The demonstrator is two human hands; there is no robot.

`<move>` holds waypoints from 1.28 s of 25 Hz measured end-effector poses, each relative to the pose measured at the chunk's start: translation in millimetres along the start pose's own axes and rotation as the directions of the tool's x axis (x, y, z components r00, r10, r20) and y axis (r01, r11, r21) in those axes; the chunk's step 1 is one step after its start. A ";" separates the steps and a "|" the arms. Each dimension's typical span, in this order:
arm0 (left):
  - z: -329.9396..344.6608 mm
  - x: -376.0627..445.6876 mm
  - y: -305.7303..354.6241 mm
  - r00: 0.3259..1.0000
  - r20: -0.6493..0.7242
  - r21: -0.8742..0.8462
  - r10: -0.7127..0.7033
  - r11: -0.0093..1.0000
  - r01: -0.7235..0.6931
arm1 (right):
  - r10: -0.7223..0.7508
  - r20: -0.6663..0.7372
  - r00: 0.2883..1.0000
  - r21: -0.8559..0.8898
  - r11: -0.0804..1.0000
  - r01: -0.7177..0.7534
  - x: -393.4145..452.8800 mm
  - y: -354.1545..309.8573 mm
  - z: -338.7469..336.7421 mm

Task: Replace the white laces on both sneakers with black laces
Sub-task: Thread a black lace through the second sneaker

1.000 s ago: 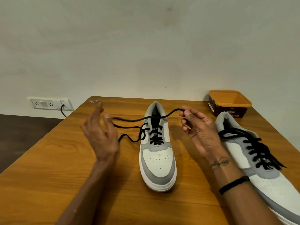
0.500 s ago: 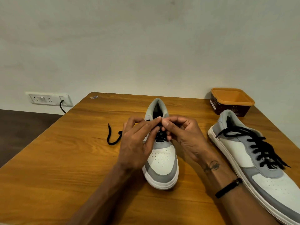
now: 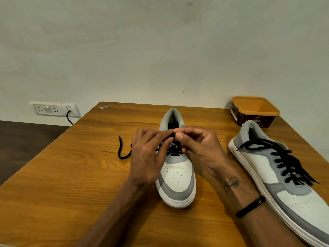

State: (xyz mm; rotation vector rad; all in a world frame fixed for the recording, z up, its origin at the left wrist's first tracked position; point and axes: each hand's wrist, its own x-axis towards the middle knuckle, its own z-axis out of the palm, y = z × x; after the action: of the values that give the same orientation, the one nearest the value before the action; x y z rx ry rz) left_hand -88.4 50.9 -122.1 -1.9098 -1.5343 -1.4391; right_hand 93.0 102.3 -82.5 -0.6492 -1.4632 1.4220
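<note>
Both hands meet over the middle sneaker (image 3: 177, 173), mid-counter (image 3: 62, 175). The left hand (image 3: 149, 155) and right hand (image 3: 199, 148) each pinch its black lace (image 3: 122, 150); one end trails toward the left edge. The other sneaker (image 3: 277, 175) lies by the right edge.
</note>
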 end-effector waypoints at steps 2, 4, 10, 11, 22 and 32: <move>-0.8 0.7 -1.1 1.000 -0.005 -0.024 -0.009 1.000 0.009 | 0.004 -0.016 1.000 0.003 1.000 -0.004 1.7 2.2 -3.0; -1.5 1.3 0.7 1.000 0.001 -0.046 -0.012 0.999 0.012 | 0.000 -0.056 0.998 0.013 1.000 0.001 2.5 5.5 -3.7; -3.1 1.4 2.3 0.999 0.039 -0.073 -0.020 0.997 0.022 | -0.075 -0.023 0.997 -0.136 0.988 0.071 2.2 4.6 -5.0; -3.2 1.4 2.0 0.999 0.045 -0.082 -0.024 0.996 0.028 | -0.086 -0.015 0.996 -0.146 0.986 0.083 2.3 3.3 -4.9; -5.1 4.8 8.6 0.993 -0.023 -0.126 -0.115 0.986 0.112 | -0.155 0.022 0.988 -0.641 0.756 0.133 7.2 13.4 -9.6; -0.7 16.9 10.1 0.977 -0.014 -0.143 -0.214 0.967 0.210 | -0.242 0.089 0.966 -0.780 0.587 0.219 9.9 15.9 -15.8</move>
State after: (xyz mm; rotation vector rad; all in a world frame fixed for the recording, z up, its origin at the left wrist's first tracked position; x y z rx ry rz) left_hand -81.3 55.9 -104.4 -1.8363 -1.7086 -1.6996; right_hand 99.2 120.9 -97.3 -0.9538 -2.0699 0.4876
